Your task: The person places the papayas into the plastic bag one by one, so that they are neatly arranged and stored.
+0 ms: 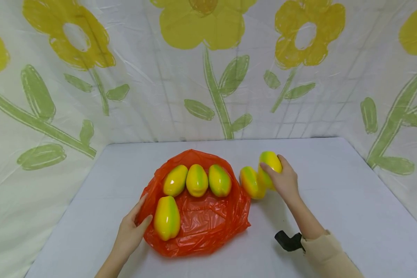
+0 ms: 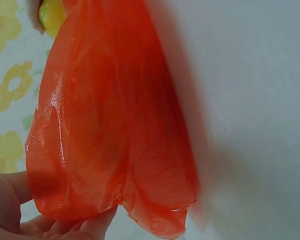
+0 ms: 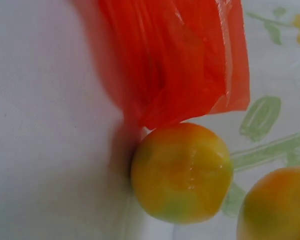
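Centrally, an orange plastic bag (image 1: 208,224) lies flat on the white counter (image 1: 351,216) with four yellow-green mangoes resting on it: three in a row (image 1: 196,180) and one nearer the person (image 1: 166,218). The left hand (image 1: 130,229) pinches the bag's left edge between thumb and fingers. The right hand (image 1: 285,179) curls its fingers round a fifth mango (image 1: 269,164), held just beside a sixth mango (image 1: 250,182) lying at the bag's right edge.
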`<action>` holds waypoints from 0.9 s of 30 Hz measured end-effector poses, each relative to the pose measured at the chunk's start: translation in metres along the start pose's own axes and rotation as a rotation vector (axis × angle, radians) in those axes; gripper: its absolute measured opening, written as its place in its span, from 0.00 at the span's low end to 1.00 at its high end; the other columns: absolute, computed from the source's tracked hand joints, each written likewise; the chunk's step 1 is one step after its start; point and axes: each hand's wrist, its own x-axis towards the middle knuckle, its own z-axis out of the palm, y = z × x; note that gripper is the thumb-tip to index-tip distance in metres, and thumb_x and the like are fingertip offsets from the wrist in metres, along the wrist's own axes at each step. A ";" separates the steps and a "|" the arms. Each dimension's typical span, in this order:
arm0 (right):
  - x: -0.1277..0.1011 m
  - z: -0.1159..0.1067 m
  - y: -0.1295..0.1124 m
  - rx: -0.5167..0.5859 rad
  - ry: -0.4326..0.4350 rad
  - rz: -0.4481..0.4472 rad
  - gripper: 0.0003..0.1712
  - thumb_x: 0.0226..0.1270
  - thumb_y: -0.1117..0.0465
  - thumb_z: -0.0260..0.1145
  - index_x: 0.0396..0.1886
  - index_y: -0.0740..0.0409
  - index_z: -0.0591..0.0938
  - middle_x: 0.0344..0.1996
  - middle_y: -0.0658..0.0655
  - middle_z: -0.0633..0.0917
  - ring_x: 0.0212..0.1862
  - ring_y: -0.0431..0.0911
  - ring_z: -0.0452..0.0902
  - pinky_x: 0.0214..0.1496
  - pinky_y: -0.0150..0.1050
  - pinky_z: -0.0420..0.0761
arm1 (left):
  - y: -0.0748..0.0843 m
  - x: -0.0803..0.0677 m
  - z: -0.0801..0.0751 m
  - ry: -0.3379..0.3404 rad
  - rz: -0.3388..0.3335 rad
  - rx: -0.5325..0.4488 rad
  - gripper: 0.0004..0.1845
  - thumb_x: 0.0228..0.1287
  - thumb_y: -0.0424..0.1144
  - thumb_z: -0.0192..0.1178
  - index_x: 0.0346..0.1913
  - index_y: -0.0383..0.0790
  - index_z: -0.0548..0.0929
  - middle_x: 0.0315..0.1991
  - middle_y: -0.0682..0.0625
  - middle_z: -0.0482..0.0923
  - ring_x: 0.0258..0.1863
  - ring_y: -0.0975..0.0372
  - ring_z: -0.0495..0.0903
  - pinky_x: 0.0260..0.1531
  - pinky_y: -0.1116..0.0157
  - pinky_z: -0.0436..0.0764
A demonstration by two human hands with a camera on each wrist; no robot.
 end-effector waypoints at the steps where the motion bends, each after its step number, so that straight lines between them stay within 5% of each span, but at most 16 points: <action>1: -0.002 0.001 -0.002 0.006 -0.001 -0.006 0.44 0.71 0.47 0.59 0.75 0.67 0.55 0.69 0.71 0.63 0.60 0.63 0.65 0.63 0.58 0.71 | 0.000 0.000 0.000 0.001 0.001 0.002 0.32 0.69 0.27 0.54 0.74 0.34 0.58 0.71 0.32 0.58 0.69 0.40 0.60 0.61 0.51 0.67; 27: -0.045 0.038 -0.039 0.086 -0.086 -0.117 0.43 0.68 0.49 0.64 0.74 0.64 0.58 0.67 0.67 0.67 0.57 0.60 0.70 0.57 0.55 0.77 | 0.002 -0.001 -0.001 -0.014 -0.022 -0.023 0.32 0.70 0.28 0.52 0.75 0.35 0.57 0.72 0.33 0.57 0.69 0.40 0.60 0.60 0.52 0.68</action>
